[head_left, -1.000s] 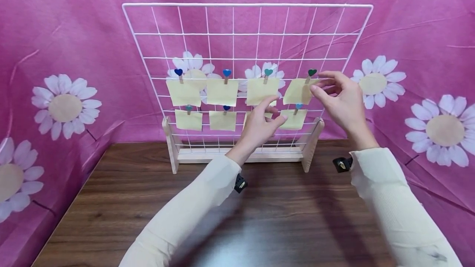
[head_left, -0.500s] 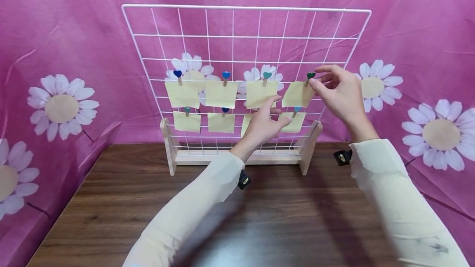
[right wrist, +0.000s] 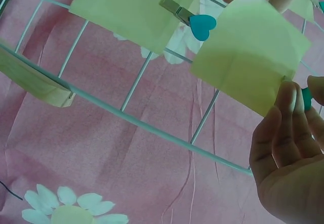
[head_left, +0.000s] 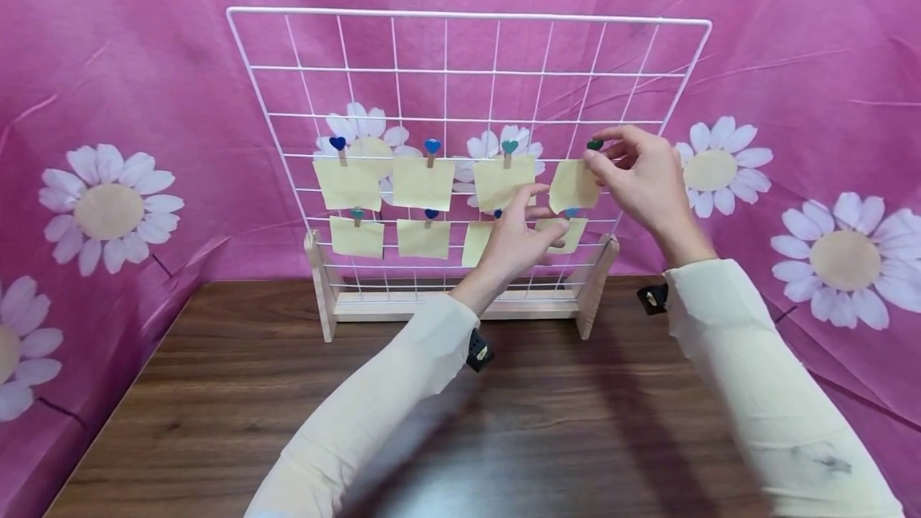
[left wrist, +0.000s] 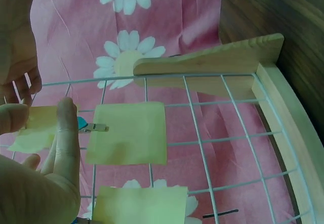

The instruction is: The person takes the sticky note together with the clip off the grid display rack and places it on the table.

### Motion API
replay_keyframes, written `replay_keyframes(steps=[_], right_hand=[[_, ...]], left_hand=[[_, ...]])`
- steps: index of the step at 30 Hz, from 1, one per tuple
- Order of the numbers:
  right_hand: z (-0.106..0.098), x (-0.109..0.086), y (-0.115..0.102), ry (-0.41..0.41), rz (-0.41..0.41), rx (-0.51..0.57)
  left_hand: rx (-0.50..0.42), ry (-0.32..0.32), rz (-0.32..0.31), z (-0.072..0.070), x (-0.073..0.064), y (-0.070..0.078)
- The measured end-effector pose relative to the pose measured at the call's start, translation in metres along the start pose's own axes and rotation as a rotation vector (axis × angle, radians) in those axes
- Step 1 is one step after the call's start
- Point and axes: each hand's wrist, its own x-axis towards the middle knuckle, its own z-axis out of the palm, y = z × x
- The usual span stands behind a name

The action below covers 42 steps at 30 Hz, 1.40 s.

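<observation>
The dark green heart-shaped clip [head_left: 594,145] is at the top of the pale yellow square paper note [head_left: 572,186], far right in the upper row on the white wire grid [head_left: 468,16]. The right hand [head_left: 643,174] has moved up from the note's edge and now pinches the clip, so the fastening seems the concern now. The left hand [head_left: 514,238], fingers loosely spread, is near the note's lower corner; contact is unclear. A pale wooden stand [head_left: 592,298] holds the grid.

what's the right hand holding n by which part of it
The right hand pinches the green heart-topped clothespin by its heart end, near the top right corner of a yellow paper note.
</observation>
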Motion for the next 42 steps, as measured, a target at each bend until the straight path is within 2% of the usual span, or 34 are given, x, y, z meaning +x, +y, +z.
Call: replay_keyframes(steps=[4, 11, 15, 20, 26, 32, 38, 42], right_hand=[[0.0, 0.002, 0.0, -0.001, -0.004, -0.003], [-0.004, 0.007, -0.001, -0.01, -0.012, 0.01], [-0.007, 0.009, -0.003, -0.016, -0.024, 0.014], [-0.009, 0.011, -0.004, -0.023, -0.02, 0.015], [-0.01, 0.011, -0.003, -0.042, 0.007, -0.01], [-0.007, 0.011, -0.004, -0.048, -0.001, -0.008], [-0.005, 0.008, -0.004, -0.083, 0.0, 0.023], [-0.004, 0.006, -0.004, -0.066, -0.002, 0.028]], left_hand=[[-0.028, 0.012, -0.022, 0.003, 0.001, 0.0], [0.087, 0.015, -0.027, 0.007, 0.007, 0.002], [0.159, 0.042, -0.025, 0.009, 0.01, 0.002], [0.184, 0.085, -0.008, 0.01, 0.011, 0.003], [0.192, 0.101, 0.013, 0.008, 0.011, 0.004], [0.223, 0.11, 0.029, 0.005, 0.01, 0.008], [0.3, 0.118, 0.047, 0.001, 0.009, 0.012], [0.336, 0.111, 0.057, -0.001, 0.009, 0.012]])
